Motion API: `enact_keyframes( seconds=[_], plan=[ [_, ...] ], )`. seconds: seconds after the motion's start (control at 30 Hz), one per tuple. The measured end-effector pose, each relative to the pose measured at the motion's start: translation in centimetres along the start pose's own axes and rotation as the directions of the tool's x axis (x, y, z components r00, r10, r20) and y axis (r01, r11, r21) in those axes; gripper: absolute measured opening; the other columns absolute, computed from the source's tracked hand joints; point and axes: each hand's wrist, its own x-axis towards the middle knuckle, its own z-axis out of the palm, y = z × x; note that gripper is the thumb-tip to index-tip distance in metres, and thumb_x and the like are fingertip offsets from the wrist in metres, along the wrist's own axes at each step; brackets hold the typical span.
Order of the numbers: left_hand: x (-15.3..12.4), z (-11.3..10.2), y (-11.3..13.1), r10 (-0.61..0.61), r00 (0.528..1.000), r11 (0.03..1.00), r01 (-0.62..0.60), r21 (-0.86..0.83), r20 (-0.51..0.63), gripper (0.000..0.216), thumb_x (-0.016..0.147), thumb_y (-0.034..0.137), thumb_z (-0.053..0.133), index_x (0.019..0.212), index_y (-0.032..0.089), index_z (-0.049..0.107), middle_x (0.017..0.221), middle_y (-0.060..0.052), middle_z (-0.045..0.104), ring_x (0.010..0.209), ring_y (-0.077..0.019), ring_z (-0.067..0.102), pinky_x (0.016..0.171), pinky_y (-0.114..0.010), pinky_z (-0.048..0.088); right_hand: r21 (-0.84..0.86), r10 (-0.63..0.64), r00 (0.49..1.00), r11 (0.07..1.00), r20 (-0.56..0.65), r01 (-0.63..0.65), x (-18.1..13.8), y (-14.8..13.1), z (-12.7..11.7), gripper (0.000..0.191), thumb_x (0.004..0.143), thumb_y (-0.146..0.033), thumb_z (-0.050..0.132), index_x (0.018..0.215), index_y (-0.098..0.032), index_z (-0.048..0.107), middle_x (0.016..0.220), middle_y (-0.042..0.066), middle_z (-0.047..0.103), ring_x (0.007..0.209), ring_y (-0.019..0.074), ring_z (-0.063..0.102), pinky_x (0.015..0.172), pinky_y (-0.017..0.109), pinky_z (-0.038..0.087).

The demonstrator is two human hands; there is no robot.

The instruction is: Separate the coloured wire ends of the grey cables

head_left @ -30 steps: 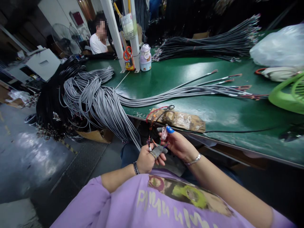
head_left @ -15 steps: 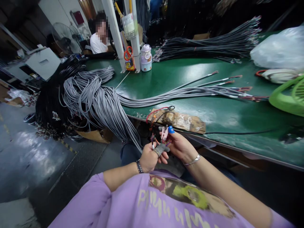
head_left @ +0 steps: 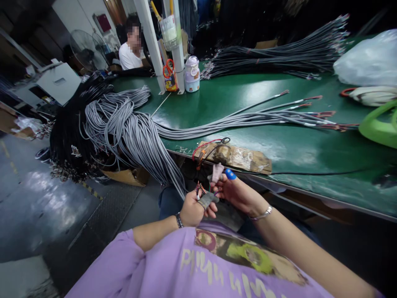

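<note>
My left hand (head_left: 192, 210) is closed in a fist around the end of a grey cable, with a grey cot on its thumb and thin coloured wires (head_left: 201, 189) sticking up from it. My right hand (head_left: 237, 191) is right beside it, pinching a small pale clip-like piece (head_left: 216, 171) at those wire ends; a blue cot covers one fingertip. Both hands are below the near edge of the green table (head_left: 279, 145). The held cable runs up into the bundle of grey cables (head_left: 136, 132) draped over the table's edge.
A brown taped pad (head_left: 238, 155) with red and black leads lies on the table edge. Black cable bundles (head_left: 279, 58) lie at the back, a plastic bag (head_left: 369, 62) and green fan (head_left: 380, 126) at right. A bottle (head_left: 191, 74), scissors and posts stand centre back; another person (head_left: 132, 49) sits far left.
My right hand has shifted slightly up and to the right with the pale piece. My left hand keeps its grip, and the view has shifted a little.
</note>
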Motion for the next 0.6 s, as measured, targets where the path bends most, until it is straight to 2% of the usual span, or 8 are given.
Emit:
enact_keyframes(
  seconds=[0.07, 0.17, 0.27, 0.33, 0.43, 0.6],
  plan=[
    [0.0, -0.2, -0.2, 0.007, 1.0, 0.999, -0.007, 0.037, 0.007, 0.042, 0.074, 0.056, 0.062, 0.073, 0.015, 0.055, 0.059, -0.002, 0.063, 0.042, -0.0104, 0.058, 0.038, -0.018, 0.033, -0.143, 0.023, 1.0, 0.989, 0.003, -0.023, -0.6, -0.2, 0.1, 0.042, 0.063, -0.056, 0.077, 0.076, -0.017, 0.068, 0.073, 0.003, 0.066, 0.061, 0.013, 0.056, 0.059, 0.026, 0.046],
    [0.1, -0.2, -0.2, -0.026, 0.997, 0.996, 0.019, 0.088, 0.071, 0.039, 0.072, 0.053, 0.065, 0.072, 0.015, 0.055, 0.056, -0.001, 0.061, 0.042, -0.0103, 0.057, 0.04, -0.019, 0.036, -0.351, -0.028, 0.999, 0.936, 0.028, 0.036, -1.2, -0.4, 0.7, 0.032, 0.063, -0.044, 0.081, 0.072, -0.016, 0.067, 0.066, 0.001, 0.064, 0.057, 0.0113, 0.052, 0.057, 0.025, 0.043],
    [0.3, -0.1, -0.1, -0.127, 0.974, 0.984, 0.1, 0.147, 0.189, 0.038, 0.067, 0.049, 0.07, 0.067, 0.015, 0.054, 0.052, -0.001, 0.059, 0.041, -0.0105, 0.055, 0.04, -0.02, 0.037, -0.535, -0.053, 0.994, 0.839, 0.095, 0.096, -1.5, -0.5, 1.2, 0.03, 0.066, -0.043, 0.078, 0.067, -0.015, 0.068, 0.064, 0.001, 0.064, 0.059, 0.0125, 0.053, 0.06, 0.026, 0.043],
    [0.3, -0.1, -0.1, -0.171, 0.959, 0.976, 0.133, 0.173, 0.225, 0.038, 0.067, 0.049, 0.07, 0.065, 0.015, 0.054, 0.051, -0.001, 0.059, 0.04, -0.0108, 0.055, 0.039, -0.02, 0.036, -0.602, -0.078, 0.989, 0.787, 0.122, 0.136, -1.6, -0.5, 1.2, 0.029, 0.067, -0.043, 0.077, 0.067, -0.015, 0.068, 0.065, 0.001, 0.065, 0.062, 0.0137, 0.054, 0.063, 0.027, 0.044],
    [0.3, -0.3, -0.2, -0.124, 0.98, 0.986, 0.104, 0.13, 0.154, 0.038, 0.07, 0.051, 0.066, 0.069, 0.015, 0.055, 0.053, -0.001, 0.06, 0.041, -0.0107, 0.056, 0.039, -0.019, 0.035, -0.57, -0.12, 0.987, 0.806, 0.104, 0.158, -1.7, -0.4, 0.7, 0.031, 0.072, -0.046, 0.072, 0.076, -0.016, 0.07, 0.074, 0.003, 0.068, 0.068, 0.0152, 0.056, 0.069, 0.029, 0.045],
    [0.3, -0.4, -0.4, -0.007, 1.0, 0.999, 0.008, 0.039, -0.005, 0.038, 0.074, 0.051, 0.064, 0.076, 0.014, 0.057, 0.058, -0.001, 0.062, 0.043, -0.0099, 0.057, 0.039, -0.018, 0.033, -0.423, -0.176, 0.981, 0.897, -0.086, 0.124, -2.3, 0.7, -0.1, 0.037, 0.065, -0.049, 0.077, 0.08, -0.016, 0.067, 0.074, 0.002, 0.063, 0.063, 0.0126, 0.052, 0.058, 0.026, 0.041]
  ],
)
